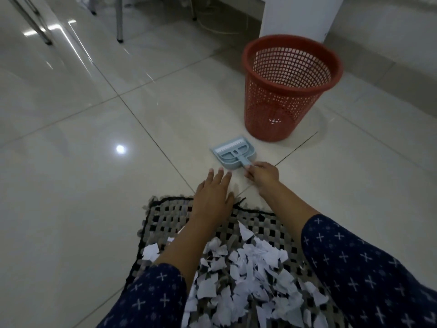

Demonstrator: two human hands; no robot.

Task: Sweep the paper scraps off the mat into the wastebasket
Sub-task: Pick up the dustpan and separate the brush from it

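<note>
Pale-blue dustpan-and-brush set (230,153) on tile floor (94,138); right hand (261,175) pinches its handle in curled fingers. Left hand (214,192) flat, fingers straight, holding nothing, over mat's far edge. Paper scraps (248,268) heaped on woven mat (170,216), near end, between forearms.

Risk: light scraps scatter onto floor if swept fast; small bits may slip through red mesh wastebasket (272,107), upright beyond set. Only set lies between mat and wastebasket. Chair legs (120,24), cable (212,27) far behind.
</note>
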